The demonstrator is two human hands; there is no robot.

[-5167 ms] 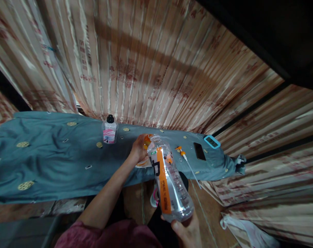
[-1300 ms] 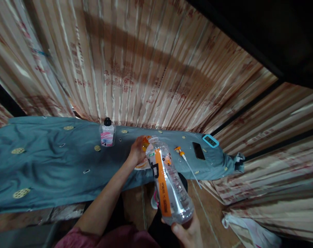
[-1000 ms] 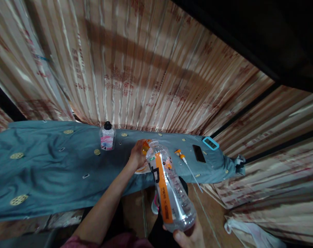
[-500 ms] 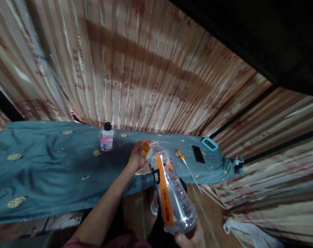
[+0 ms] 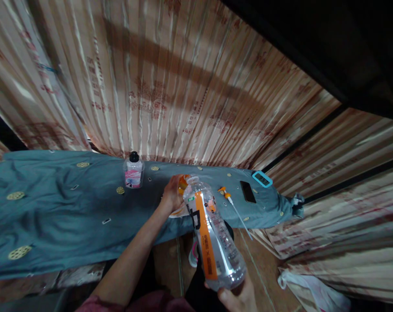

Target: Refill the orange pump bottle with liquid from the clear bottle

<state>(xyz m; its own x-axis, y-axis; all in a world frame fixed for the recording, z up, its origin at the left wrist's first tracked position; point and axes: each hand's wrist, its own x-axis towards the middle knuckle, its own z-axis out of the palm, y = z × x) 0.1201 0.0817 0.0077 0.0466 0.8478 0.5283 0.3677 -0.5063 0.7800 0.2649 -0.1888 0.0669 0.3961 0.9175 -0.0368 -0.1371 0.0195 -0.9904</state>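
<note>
My right hand (image 5: 237,294) grips the base of a large clear plastic bottle (image 5: 212,238) with an orange and silver label. The bottle is tilted, its neck pointing away from me. Against its mouth is an orange bottle (image 5: 183,184), mostly hidden, which my left hand (image 5: 172,195) is closed around. Whether liquid passes between them I cannot tell. Something white and orange (image 5: 180,211) lies under my left hand. To the right, an orange pump head (image 5: 226,193) with a long straw rests on the blue-green cloth (image 5: 144,216).
Left of my hands a clear bottle with black cap and pink label (image 5: 133,171) stands upright. Rightward lie a dark phone (image 5: 248,192) and a blue-framed digital timer (image 5: 262,178). A pleated printed curtain (image 5: 170,86) hangs behind. A white bag (image 5: 310,290) sits low at right.
Both hands keep their holds, and the clear bottle stays tilted at the orange one. The whole view has shifted slightly; nothing else has visibly moved.
</note>
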